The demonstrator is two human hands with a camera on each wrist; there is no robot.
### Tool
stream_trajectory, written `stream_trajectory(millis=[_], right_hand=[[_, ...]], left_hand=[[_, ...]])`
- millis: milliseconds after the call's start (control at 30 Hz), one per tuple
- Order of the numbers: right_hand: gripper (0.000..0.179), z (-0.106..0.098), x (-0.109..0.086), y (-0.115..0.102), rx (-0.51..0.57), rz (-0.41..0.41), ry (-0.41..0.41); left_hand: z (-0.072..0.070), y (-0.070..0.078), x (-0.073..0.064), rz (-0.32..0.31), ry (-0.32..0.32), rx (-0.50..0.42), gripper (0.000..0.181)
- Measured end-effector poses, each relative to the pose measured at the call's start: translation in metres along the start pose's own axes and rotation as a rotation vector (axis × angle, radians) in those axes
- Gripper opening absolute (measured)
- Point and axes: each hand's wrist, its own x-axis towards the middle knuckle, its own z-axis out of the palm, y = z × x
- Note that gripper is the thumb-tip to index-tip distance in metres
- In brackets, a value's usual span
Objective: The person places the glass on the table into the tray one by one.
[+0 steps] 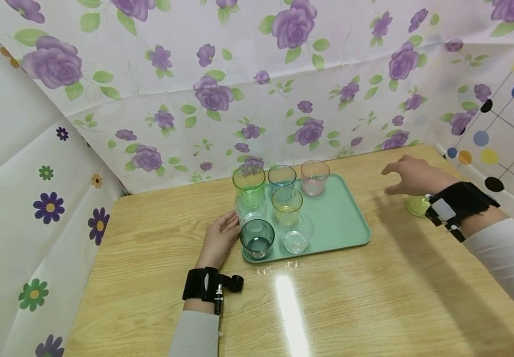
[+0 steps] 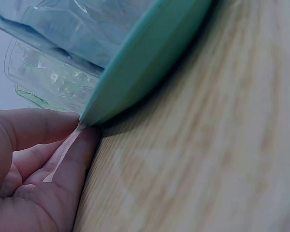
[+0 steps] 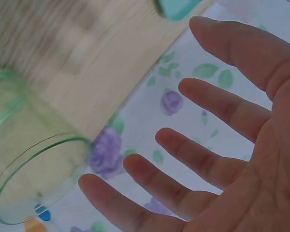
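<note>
My left hand point(image 1: 218, 241) pinches the left rim of a green tray point(image 1: 340, 218); the left wrist view shows the thumb and a finger at the tray's edge point(image 2: 145, 63). Several drinking glasses stand on the tray's left and middle: a green glass point(image 1: 250, 186), blue glass point(image 1: 282, 174), pink glass point(image 1: 314, 179), yellow glass point(image 1: 287, 203), dark grey glass point(image 1: 257, 243) and clear glass point(image 1: 297, 238). Spread fingers mark my right hand point(image 1: 413, 177), raised at the right with nothing in it. Beside it is a yellow-green glass point(image 1: 415, 206), partly hidden by the wrist.
The wooden table point(image 1: 158, 238) meets a flowered wall covering point(image 1: 167, 124) along its back edge. A dotted panel point(image 1: 490, 141) borders the right side, and another flowered sheet point(image 1: 38, 238) stands at the left.
</note>
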Motion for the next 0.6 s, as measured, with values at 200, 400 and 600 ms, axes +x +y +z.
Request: stream_trajectory(millis=[200,400,600], right_hand=[[0.056,0.002,-0.007,0.017,-0.017,0.056,-0.011],[0.056,0.003,-0.014,0.029,-0.015,0.097,-0.02],[0.057,0.003,-0.021,0.035,-0.018,0.112,-0.038]], left_hand=[[0.0,0.001,-0.001,-0.003,-0.003,-0.004,0.055],[0.0,0.001,0.0,-0.005,-0.001,-0.004,0.055],[0.0,0.0,-0.001,0.005,-0.002,-0.003,0.055]])
